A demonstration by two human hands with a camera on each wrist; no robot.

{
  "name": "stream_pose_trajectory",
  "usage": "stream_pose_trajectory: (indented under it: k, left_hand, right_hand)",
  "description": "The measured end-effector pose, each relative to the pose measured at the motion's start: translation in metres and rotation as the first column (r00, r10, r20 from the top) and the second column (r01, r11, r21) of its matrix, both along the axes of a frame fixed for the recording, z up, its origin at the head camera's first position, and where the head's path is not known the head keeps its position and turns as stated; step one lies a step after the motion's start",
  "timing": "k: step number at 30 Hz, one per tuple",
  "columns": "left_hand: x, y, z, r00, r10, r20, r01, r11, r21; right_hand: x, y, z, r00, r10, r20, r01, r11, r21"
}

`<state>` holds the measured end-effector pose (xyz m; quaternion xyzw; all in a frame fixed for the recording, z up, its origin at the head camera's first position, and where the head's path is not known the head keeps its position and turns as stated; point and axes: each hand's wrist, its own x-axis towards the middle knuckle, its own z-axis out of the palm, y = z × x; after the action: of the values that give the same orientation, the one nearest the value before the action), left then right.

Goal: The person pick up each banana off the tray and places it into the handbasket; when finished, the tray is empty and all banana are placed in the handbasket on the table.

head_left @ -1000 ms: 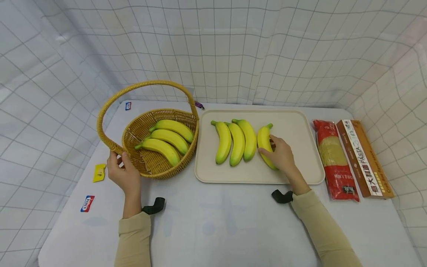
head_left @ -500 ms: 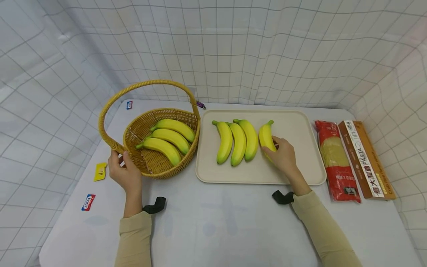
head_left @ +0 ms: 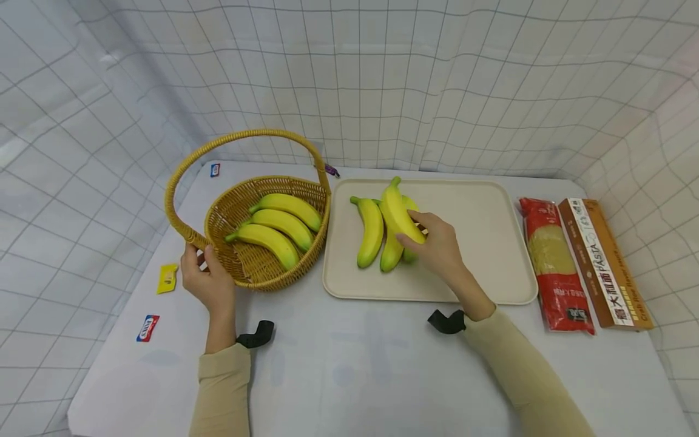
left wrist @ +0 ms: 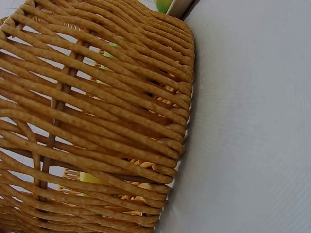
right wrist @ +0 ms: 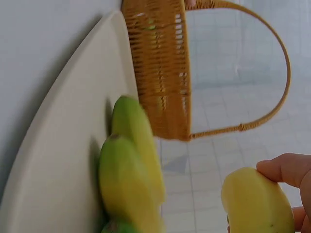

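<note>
My right hand (head_left: 438,247) pinches a yellow banana (head_left: 400,212) by its lower part and holds it up over the tray (head_left: 475,243). In the right wrist view the held banana (right wrist: 255,204) is apart from the tray surface. Several bananas lie beneath and beside it, among them a left one (head_left: 371,233) in full sight; the others are partly covered. With its fingers round the base of the handle, my left hand (head_left: 210,276) grips the wicker basket (head_left: 273,283). Inside the basket lie three bananas (head_left: 281,227). Only basket weave and tabletop show in the left wrist view.
Right of the tray lie a red pasta packet (head_left: 558,267) and a long pasta box (head_left: 606,264). Small wrapped items, one yellow (head_left: 167,278) and one red and blue (head_left: 148,328), lie left of the basket. A gridded white curtain (head_left: 382,79) hangs behind the table.
My right hand has lifted the rightmost banana off the tray and carried it left, above the other bananas. The left hand keeps its hold on the basket.
</note>
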<state>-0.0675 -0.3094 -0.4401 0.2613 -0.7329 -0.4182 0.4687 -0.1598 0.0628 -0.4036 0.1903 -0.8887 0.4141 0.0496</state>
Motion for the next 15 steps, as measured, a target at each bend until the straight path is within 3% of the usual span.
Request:
stream_pose_trajectory:
  k: [6,15]
  left_hand:
    - [0.0,0.001,0.001,1.0,0.0,-0.017,-0.001,1.0,-0.009]
    - [-0.001,-0.002,-0.001,1.0,0.008,-0.001,-0.008,1.0,-0.025]
  right_hand:
    - [0.012,-0.063,0.019,0.982,0.185,-0.032,-0.185,0.983,0.004]
    - [0.024,-0.162,0.034,0.918,0.389,-0.075,-0.375,0.915,0.149]
